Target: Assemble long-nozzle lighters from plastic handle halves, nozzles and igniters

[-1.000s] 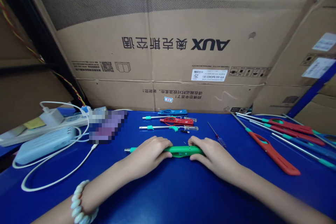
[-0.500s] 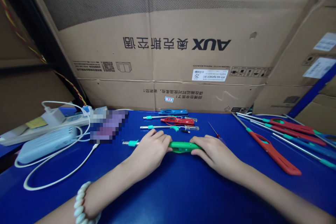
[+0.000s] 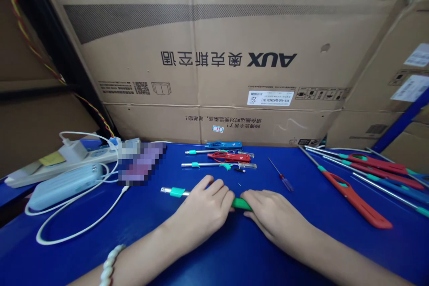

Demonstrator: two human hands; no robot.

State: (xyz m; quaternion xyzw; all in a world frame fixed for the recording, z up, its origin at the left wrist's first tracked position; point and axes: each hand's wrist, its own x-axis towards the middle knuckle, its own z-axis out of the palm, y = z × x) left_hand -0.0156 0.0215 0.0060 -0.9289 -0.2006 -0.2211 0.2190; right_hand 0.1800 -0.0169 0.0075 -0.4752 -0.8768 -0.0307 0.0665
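A green long-nosed gas lighter [image 3: 241, 204] lies crosswise in front of me, its silver tube pointing left with a teal piece on it. My left hand [image 3: 208, 201] is wrapped round the lighter where tube and handle meet, hiding that part. The handle's right end is gripped by my right hand [image 3: 273, 210], fingers curled over it and thumb below. Only a short stretch of green shows between the hands. Just beyond them, a screwdriver [image 3: 285, 182] with a clear reddish handle rests on the blue table [image 3: 201, 254].
Opened red [image 3: 229, 157] and blue [image 3: 224, 145] lighter parts with metal tubes lie behind my hands. Several whole lighters, one a red lighter [image 3: 355, 201], lie at right. At left are a power bank [image 3: 63, 185], white cable and power strip [image 3: 97, 156]. A cardboard box [image 3: 214, 76] stands behind.
My hands have come closer together on the green lighter and sit slightly lower, covering more of its handle. The screwdriver's handle now shows clear of my right hand. The view has shifted slightly.
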